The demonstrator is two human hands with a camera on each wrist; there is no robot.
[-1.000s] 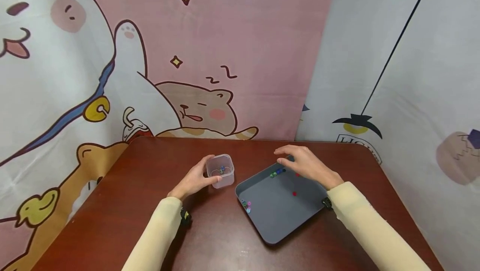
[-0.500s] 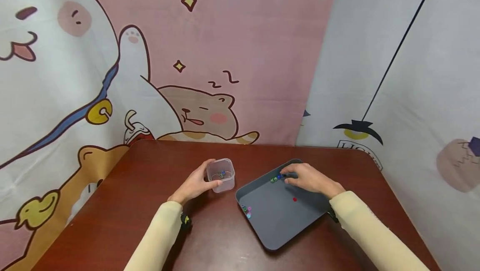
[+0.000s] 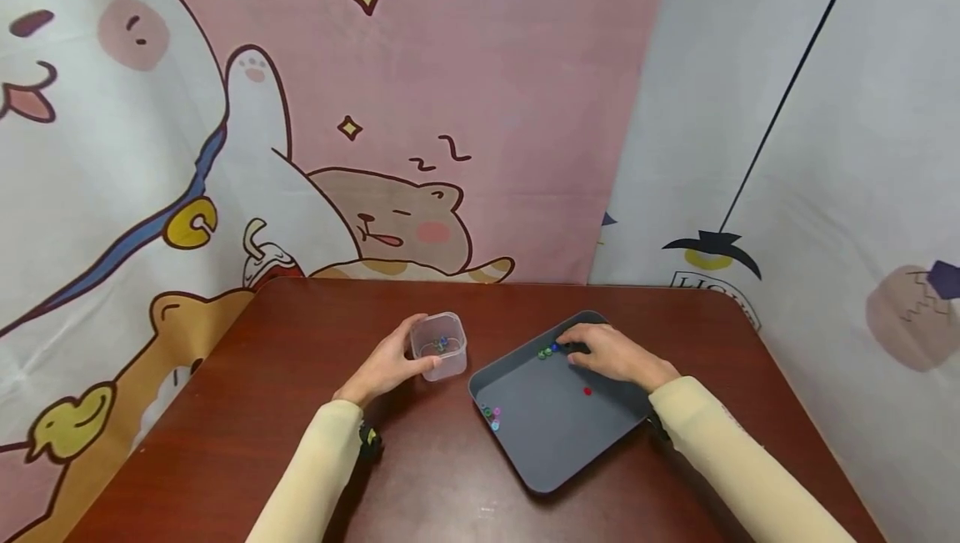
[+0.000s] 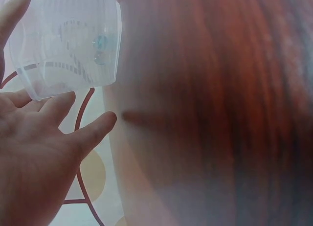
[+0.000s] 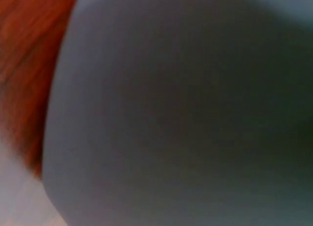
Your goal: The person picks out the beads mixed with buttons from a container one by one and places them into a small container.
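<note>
A small clear plastic box (image 3: 448, 362) is held in my left hand (image 3: 386, 366), thumb on the near side and fingers on the far side. Several tiny beads (image 3: 442, 344) lie inside it. In the left wrist view the box (image 4: 68, 55) appears beside the spread fingers. My right hand (image 3: 617, 354) reaches into the far corner of a grey tray (image 3: 551, 434), thumb and index fingertips apart. By its fingertips lie a blue bead (image 3: 554, 347) and green beads (image 3: 542, 354). The right wrist view shows mostly blurred grey tray (image 5: 146, 113).
A red bead (image 3: 587, 391) lies mid-tray. Several more, including a pink bead (image 3: 497, 411) and a light blue bead (image 3: 495, 425), sit in the left corner. The brown table (image 3: 420, 476) ends at a cartoon-printed cloth (image 3: 540, 109) behind.
Since a second ago my right hand has lowered from above the tray's far edge to the beads in its corner. My left hand stays on the box.
</note>
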